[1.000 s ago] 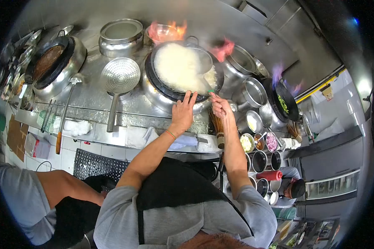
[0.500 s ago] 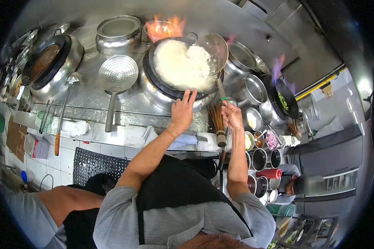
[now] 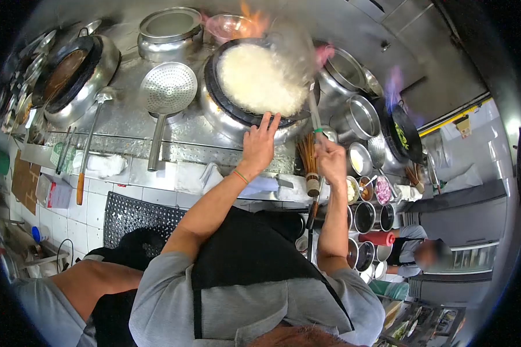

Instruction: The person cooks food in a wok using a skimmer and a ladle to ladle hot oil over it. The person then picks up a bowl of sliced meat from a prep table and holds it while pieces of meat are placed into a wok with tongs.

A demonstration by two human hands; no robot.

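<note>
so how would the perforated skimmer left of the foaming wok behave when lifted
The perforated skimmer is probably stiff, as it looks all metal. It likely feels head-heavy, being wider there than along its handle, which looks smooth and might slip.

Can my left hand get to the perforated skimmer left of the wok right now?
Probably yes: your left hand shows no tool in it, and nothing seems to block its way to the skimmer's handle, which points your way.

Strainer (image 3: 294,51) head is motion-blurred, mesh can't be resolved. Wok (image 3: 240,117) floor is hidden by pale foam (image 3: 257,78). Right hand (image 3: 331,162) is smeared. Co-worker's sleeve (image 3: 49,306) is cut off, lower left.
</note>
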